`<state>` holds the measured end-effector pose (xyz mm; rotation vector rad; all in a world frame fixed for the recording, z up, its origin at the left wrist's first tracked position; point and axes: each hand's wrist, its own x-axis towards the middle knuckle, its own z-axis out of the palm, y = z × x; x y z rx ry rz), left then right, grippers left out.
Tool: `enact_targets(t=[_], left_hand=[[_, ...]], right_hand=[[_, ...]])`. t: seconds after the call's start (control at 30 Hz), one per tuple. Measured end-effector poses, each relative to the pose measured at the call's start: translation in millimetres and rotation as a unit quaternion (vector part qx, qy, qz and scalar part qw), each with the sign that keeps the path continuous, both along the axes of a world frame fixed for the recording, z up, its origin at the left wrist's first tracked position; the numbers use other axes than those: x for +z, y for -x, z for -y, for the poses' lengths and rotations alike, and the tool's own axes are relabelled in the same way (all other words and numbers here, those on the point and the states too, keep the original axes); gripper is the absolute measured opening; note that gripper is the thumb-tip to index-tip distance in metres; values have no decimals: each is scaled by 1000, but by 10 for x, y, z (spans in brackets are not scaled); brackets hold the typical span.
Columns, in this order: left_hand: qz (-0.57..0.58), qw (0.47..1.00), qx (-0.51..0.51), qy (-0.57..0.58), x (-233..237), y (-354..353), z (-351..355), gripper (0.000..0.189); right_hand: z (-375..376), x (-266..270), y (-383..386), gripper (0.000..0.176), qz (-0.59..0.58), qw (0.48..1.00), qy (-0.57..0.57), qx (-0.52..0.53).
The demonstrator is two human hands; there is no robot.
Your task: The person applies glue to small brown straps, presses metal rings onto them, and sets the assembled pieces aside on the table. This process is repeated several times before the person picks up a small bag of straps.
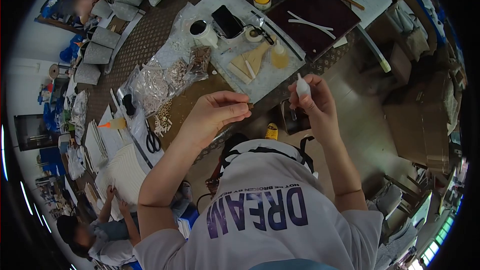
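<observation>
Bags, bottles and tubs all over this worktop

So the left hand (218, 112) has its fingertips pinched tight on a small brown piece (251, 105), near the front edge of the worktop (142, 32). The right hand (320, 104) is wrapped around a small white bottle (303, 89), nozzle up, a bit apart from the piece. Can't tell how full it is.

There's a clear bag (157, 79) stuffed with little pale bits, with loose bits (162, 119) lying beside it. Next to it, a smaller bag (200, 60) holds brown bits. On the white board (265, 82) there's a squeeze bottle (279, 57) with amber liquid in it, plus a white cup (206, 35) that's dark inside. An orange-tipped bottle (118, 124) lies off to the left, yellowish inside.
</observation>
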<state>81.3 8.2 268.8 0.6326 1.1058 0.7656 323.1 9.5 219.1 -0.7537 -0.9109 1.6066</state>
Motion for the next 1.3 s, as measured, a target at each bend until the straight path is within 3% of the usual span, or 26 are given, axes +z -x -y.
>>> enact_targets(t=[0.1,0.7,0.9,1.1,1.3], left_hand=[[-6,1000,-9,-2,-28,5,-9,23],[-33,999,-27,-24,-104,-3,-36,19],[-30,999,-22,-38,-162,35,0,19],[-30,999,-7,-28,-225,159,67,35],[1,995,77,-64,-526,582,319,33]], right_hand=[[3,-129,-19,30,-58,998,18,-21],[36,-229,-20,34,-39,998,-5,-46],[13,-203,14,39,-48,998,35,-17],[-76,-342,147,22,18,999,24,-31],[-373,-637,544,13,129,989,71,5]])
